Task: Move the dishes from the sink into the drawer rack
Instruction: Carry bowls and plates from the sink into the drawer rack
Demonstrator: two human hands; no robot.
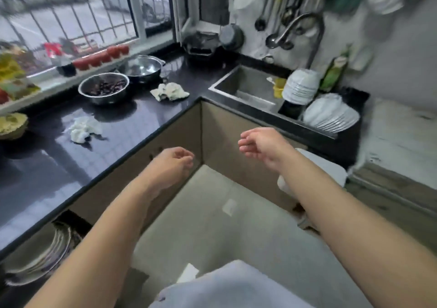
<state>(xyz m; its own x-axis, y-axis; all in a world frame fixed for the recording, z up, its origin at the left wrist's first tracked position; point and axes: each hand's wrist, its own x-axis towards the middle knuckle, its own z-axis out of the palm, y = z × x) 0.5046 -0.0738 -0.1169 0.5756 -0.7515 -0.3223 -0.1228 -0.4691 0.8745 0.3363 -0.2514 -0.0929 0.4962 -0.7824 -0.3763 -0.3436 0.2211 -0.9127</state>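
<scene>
Dishes mostly unmoved: stacked bowls (pixel 299 86) and plates (pixel 331 116) sat by the sink (pixel 246 88), upper right. Drawer rack (pixel 45 253), lower left, held some plates. Left hand (pixel 173 163) and right hand (pixel 260 145) hovered apart, loosely curled, empty.

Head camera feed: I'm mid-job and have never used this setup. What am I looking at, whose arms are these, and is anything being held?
There is no machine here. One wide-angle camera worn on a person's head looks forward and down, so the two bare arms are the wearer's own. The left hand and right hand hang in the air in front of the cabinets, fingers loosely curled, holding nothing.

At right is the sink, with a stack of white bowls and a stack of white plates at its right end. At bottom left, the drawer rack stands open under the black counter, with dishes in it. On the counter lie a metal bowl, a pot and crumpled cloths.
</scene>
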